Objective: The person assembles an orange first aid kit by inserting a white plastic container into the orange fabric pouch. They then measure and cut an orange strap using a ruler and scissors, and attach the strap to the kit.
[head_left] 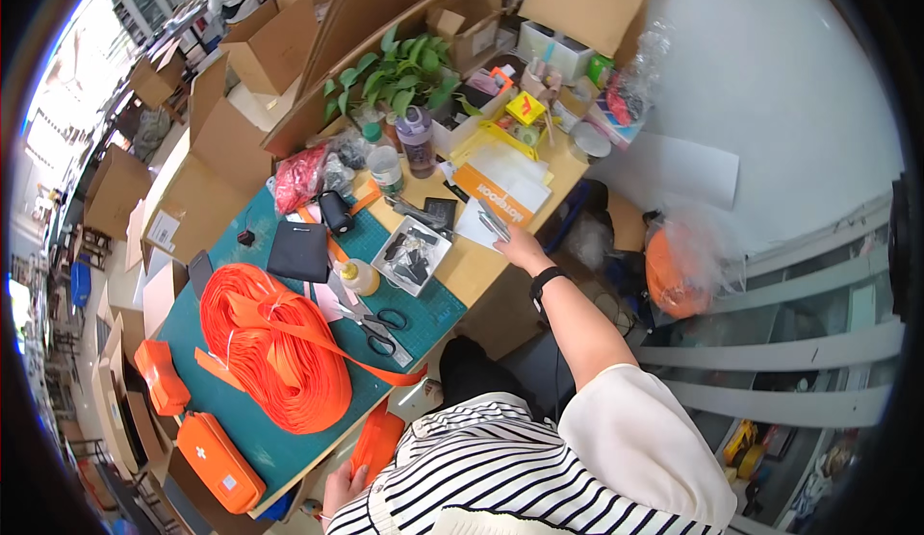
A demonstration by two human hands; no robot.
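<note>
Our right hand point(517, 243) is stretched out over the far side of the wooden table point(472, 266). The fingers are closed around a small grey metal tool point(494, 224). It looks like a clip or small pliers, but it is too small for us to be sure. The tool sits just past the white tray point(412, 256), over a white sheet of paper point(474, 227), close to the orange-and-white folder point(502, 191).

We think the tool is hard and stiff, and a bit heavy for its size. Smooth metal can slip, so a good place to hold it is around the middle, with the thumb on one side and the fingers on the other.

Our left hand point(345, 484) is down low, at the near edge of the table, far from the tray. It touches a flat orange pouch piece point(377, 442). We cannot tell if the fingers are squeezing it or only resting on it. That piece looks soft and light, and it would bend easily.

On the near side of the tray lie black scissors point(383, 328) on the green cutting mat point(289, 439). Beyond them is a big pile of orange strap point(269, 343), which looks floppy and light. A small glue bottle point(358, 276) stands just beside the tray.
</note>
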